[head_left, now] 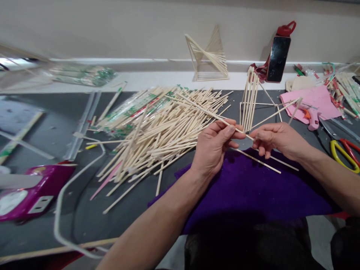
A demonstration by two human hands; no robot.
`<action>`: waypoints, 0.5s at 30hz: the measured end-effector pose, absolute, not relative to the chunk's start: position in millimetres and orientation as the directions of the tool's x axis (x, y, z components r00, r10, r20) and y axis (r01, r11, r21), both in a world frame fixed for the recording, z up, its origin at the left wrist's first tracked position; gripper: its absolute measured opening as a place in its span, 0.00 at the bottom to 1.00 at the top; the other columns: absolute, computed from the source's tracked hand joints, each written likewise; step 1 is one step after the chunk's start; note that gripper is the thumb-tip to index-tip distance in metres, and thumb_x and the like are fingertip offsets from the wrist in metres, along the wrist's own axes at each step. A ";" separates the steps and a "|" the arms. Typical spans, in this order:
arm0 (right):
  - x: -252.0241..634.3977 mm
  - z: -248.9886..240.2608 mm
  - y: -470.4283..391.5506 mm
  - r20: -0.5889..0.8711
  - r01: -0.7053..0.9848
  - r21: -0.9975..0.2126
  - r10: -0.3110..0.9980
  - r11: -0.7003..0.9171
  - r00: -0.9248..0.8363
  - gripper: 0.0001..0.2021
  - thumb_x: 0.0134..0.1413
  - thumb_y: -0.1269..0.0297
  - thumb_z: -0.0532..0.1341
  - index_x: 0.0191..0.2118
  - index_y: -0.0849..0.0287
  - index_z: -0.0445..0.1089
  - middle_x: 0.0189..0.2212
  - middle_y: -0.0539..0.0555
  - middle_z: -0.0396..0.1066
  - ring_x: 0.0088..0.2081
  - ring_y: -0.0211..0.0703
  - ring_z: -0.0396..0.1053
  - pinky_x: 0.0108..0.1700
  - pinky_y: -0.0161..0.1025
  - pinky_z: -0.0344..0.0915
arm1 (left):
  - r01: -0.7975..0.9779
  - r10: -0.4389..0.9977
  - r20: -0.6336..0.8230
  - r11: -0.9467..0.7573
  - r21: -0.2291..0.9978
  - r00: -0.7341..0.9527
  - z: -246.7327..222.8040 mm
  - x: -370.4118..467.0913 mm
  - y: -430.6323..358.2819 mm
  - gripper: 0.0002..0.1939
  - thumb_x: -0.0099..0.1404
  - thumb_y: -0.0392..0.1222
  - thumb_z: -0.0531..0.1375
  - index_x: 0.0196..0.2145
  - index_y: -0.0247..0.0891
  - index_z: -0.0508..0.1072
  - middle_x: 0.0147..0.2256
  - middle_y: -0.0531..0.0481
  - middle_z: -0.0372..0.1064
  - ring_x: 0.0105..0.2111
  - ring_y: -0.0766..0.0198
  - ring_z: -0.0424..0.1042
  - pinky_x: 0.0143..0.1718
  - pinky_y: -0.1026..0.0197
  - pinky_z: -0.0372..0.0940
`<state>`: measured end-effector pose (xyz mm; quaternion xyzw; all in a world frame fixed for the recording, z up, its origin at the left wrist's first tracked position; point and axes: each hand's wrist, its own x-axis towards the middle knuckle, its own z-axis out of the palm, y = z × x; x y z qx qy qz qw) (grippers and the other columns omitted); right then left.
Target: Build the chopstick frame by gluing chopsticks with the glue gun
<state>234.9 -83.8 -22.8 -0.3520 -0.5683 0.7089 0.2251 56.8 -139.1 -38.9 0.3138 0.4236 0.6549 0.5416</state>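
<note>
My left hand [216, 144] is closed, thumb and fingers pinching long thin wooden chopsticks [208, 111]. Close to its right, my right hand [277, 138] pinches the lower part of the chopsticks. Two stick ends [266, 164] extend below the hands over a purple cloth [253, 187]. Just behind the hands stands a partly built stick frame [250, 101] with a fan of several chopsticks. To the left of my left hand lies a large loose pile of chopsticks [163, 138].
A finished-looking twisted stick model [210, 56] stands on the back ledge. At right are a phone [278, 58] against a red-capped bottle, a pink glue gun [312, 117] and scissors [344, 150]. At left, a magenta power strip [53, 180] has a white cable [63, 195].
</note>
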 end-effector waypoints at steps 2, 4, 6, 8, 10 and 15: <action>233.4 -21.8 -86.0 -0.233 0.168 -0.972 0.727 -0.163 -0.646 0.08 0.51 0.63 0.64 0.32 0.63 0.73 0.24 0.51 0.72 0.21 0.33 0.70 0.21 0.29 0.67 | -0.406 0.976 -0.025 -0.068 0.911 -0.218 -39.8 58.3 -140.0 0.14 0.51 0.42 0.70 0.32 0.34 0.73 0.30 0.51 0.77 0.26 0.67 0.77 0.19 0.73 0.67; 231.6 -20.7 -88.5 -0.232 0.253 -0.964 0.727 -0.083 -0.646 0.05 0.52 0.67 0.62 0.30 0.62 0.72 0.23 0.49 0.70 0.20 0.32 0.69 0.21 0.29 0.66 | -0.365 0.976 -0.005 -0.076 0.928 -0.217 -40.6 60.4 -141.2 0.13 0.52 0.42 0.70 0.32 0.34 0.73 0.30 0.50 0.77 0.26 0.67 0.77 0.20 0.72 0.68; 230.5 -19.5 -91.1 -0.217 0.317 -0.948 0.729 0.001 -0.649 0.05 0.52 0.70 0.59 0.29 0.62 0.71 0.21 0.47 0.69 0.20 0.31 0.68 0.22 0.29 0.65 | -0.334 0.977 0.014 -0.087 0.938 -0.213 -40.7 62.6 -142.8 0.12 0.53 0.42 0.69 0.32 0.34 0.73 0.30 0.49 0.77 0.26 0.66 0.77 0.20 0.72 0.68; 230.5 -18.9 -93.6 -0.177 0.372 -0.922 0.737 0.108 -0.653 0.07 0.52 0.72 0.56 0.30 0.62 0.71 0.19 0.46 0.68 0.20 0.30 0.67 0.22 0.29 0.64 | -0.304 0.976 0.041 -0.106 0.947 -0.213 -40.3 64.8 -144.9 0.11 0.54 0.41 0.69 0.32 0.34 0.73 0.30 0.49 0.77 0.26 0.66 0.78 0.20 0.71 0.69; 231.2 -18.8 -95.8 -0.126 0.411 -0.887 0.745 0.212 -0.655 0.08 0.52 0.73 0.55 0.31 0.62 0.72 0.18 0.45 0.67 0.19 0.30 0.66 0.23 0.29 0.62 | -0.271 0.973 0.075 -0.134 0.953 -0.217 -39.6 67.0 -147.4 0.09 0.55 0.41 0.68 0.32 0.34 0.74 0.30 0.49 0.77 0.27 0.65 0.78 0.21 0.70 0.70; 232.4 -18.6 -97.6 -0.070 0.439 -0.857 0.783 0.270 -0.618 0.10 0.51 0.75 0.54 0.30 0.61 0.73 0.17 0.46 0.68 0.20 0.31 0.65 0.24 0.30 0.59 | -0.184 0.959 0.148 -0.195 0.963 -0.243 -38.7 71.7 -153.3 0.05 0.58 0.39 0.66 0.31 0.37 0.75 0.30 0.50 0.77 0.27 0.65 0.78 0.23 0.69 0.71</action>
